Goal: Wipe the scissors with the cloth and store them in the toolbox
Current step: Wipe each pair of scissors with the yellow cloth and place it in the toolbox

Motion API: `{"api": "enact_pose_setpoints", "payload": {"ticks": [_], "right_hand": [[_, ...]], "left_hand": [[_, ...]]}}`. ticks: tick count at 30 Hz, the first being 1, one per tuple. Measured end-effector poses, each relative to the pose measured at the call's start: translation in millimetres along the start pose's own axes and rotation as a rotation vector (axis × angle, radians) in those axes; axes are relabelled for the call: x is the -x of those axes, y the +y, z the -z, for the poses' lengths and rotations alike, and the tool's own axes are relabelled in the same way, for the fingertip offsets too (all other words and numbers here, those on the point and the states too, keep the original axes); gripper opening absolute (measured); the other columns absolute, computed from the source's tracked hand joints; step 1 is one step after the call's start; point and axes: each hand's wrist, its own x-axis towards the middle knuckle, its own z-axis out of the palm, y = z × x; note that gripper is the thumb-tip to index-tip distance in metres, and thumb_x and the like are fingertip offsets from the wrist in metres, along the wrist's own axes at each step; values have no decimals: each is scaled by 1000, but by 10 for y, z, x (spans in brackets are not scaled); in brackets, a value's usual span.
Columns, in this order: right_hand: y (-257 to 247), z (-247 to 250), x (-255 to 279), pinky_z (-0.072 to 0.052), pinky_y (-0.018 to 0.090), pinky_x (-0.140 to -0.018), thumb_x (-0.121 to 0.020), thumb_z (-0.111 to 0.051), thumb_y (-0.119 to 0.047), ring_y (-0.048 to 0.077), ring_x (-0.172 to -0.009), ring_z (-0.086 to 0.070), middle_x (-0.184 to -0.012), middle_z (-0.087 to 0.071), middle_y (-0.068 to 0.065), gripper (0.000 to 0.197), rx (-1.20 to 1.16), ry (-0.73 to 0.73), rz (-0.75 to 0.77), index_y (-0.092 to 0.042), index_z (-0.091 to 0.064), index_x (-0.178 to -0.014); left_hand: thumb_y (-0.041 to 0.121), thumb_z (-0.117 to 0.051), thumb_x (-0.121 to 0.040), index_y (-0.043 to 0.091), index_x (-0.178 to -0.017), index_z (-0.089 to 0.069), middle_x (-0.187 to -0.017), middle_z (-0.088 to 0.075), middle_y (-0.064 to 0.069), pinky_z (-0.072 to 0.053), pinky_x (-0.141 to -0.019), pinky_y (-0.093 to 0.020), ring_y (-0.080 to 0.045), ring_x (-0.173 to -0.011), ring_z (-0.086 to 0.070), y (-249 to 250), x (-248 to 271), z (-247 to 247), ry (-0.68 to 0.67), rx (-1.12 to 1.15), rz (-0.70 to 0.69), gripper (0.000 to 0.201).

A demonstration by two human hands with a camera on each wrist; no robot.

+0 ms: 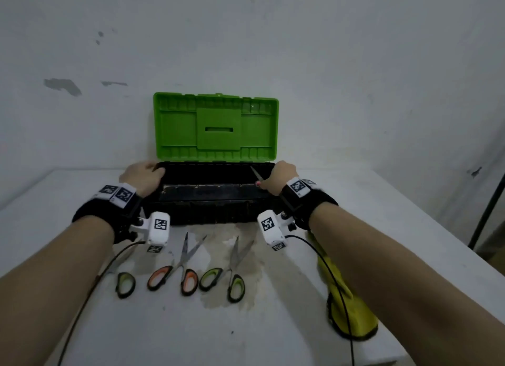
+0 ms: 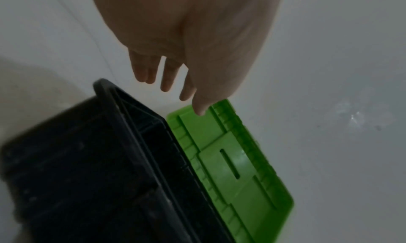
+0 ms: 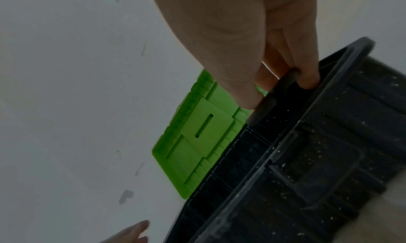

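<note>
**benchrat:** Since you asked for a count: I get four scissors total. Three lie open on the white table [image 1: 273, 338] in front of the toolbox [image 1: 216, 210]: a green-handled pair on the left [image 1: 124, 282] half hidden under the left wrist rig, an orange-handled pair [image 1: 179, 270] in the middle, and another green-handled pair [image 1: 231, 275] to its right. The fourth pair [image 1: 258, 177] is in the right hand [image 1: 281, 175], over the right end of the box, blade tip pointing up and back toward the lid.

**snipsnap:** How's that hand holding it? And the other one?

**benchrat:** Right hand's fingers [image 3: 307, 76] are curled round a dark handle loop, thumb on the near side, so a proper grip. Handle colour, can't tell, it's too dark. Left hand [image 1: 143, 177] is at the left end of the box; in the wrist view its fingers [image 2: 167, 76] hang straight and loose with nothing in them.

**snipsnap:** Box and cloth?

**benchrat:** One toolbox, black tub, one green lid [image 1: 216, 125] standing open against the wall. One yellow cloth [image 1: 347, 305], lying on the table under the right forearm, well apart from the three pairs.
</note>
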Motion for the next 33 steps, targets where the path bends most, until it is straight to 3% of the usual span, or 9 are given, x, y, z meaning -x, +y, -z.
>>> {"api": "enact_pose_setpoints", "payload": {"ticks": [4,7,13,16,19,21,24,29,33], "right_hand": [[-159,-276,-214,-55,33,-77,-81,-74,-39,28,-83,-63,-84,-62,9,41,143,-93,-3,0,-62,-89],[-146,-568,-427,-49,59,-93,-79,-72,-38,44,-107,-60,-115,-62,29,59,251,-157,-79,3,-60,-120],[-155,-386,-251,-54,56,-85,-77,-70,-22,36,-89,-65,-90,-66,17,33,234,-235,-23,-2,-66,-103],[-167,-419,-296,-55,51,-87,-83,-66,-22,38,-93,-63,-96,-64,24,29,265,-273,26,-2,-66,-105],[-25,-606,-567,-51,13,-45,-90,-60,-20,28,-94,-54,-128,-58,20,42,116,-240,-16,1,-57,-126],[30,-610,-627,-41,9,-33,-87,-63,-18,24,-92,-47,-132,-56,16,46,147,-253,4,-2,-55,-129],[-15,-423,-361,-60,37,-72,-81,-67,-22,29,-79,-61,-90,-66,16,23,101,-203,7,-3,-65,-95],[46,-87,119,-49,30,-63,-85,-61,-26,29,-71,-59,-89,-64,14,22,-49,39,78,-5,-66,-88],[447,72,782,-53,34,-70,-82,-56,-27,33,-74,-60,-87,-62,15,22,-66,127,79,-10,-70,-87]], "left_hand": [[20,-54,-98,-7,-114,-63,-133,-57,-30,-43,-100,-39,-42,-120,-56,-297,-169,2,-79,-202,114,33],[12,-60,-95,-5,-119,-68,-124,-66,-23,-48,-101,-40,-38,-113,-62,-487,-222,-18,-96,-166,112,30],[12,-66,-91,3,-117,-70,-110,-73,-17,-53,-99,-48,-33,-102,-69,-725,-370,-32,-104,78,156,28],[11,-65,-92,5,-110,-73,-103,-74,-17,-54,-97,-49,-34,-97,-70,-732,-351,-47,-101,131,162,21],[11,-64,-92,5,-108,-73,-102,-73,-17,-54,-97,-49,-34,-98,-70,-727,-325,-46,-103,168,168,19],[12,-63,-93,5,-111,-72,-103,-72,-17,-54,-97,-50,-35,-100,-69,-695,-278,-38,-105,188,172,20],[16,-61,-96,3,-119,-67,-105,-69,-16,-54,-97,-48,-34,-99,-67,-595,-131,0,-117,189,180,27],[30,-62,-94,10,-136,-58,-137,-59,-18,-40,-111,-42,-36,-126,-54,-199,368,118,8,-112,10,47],[33,-62,-92,16,-127,-64,-132,-62,-17,-38,-110,-41,-37,-125,-53,201,930,0,73,-239,-169,39]]}}
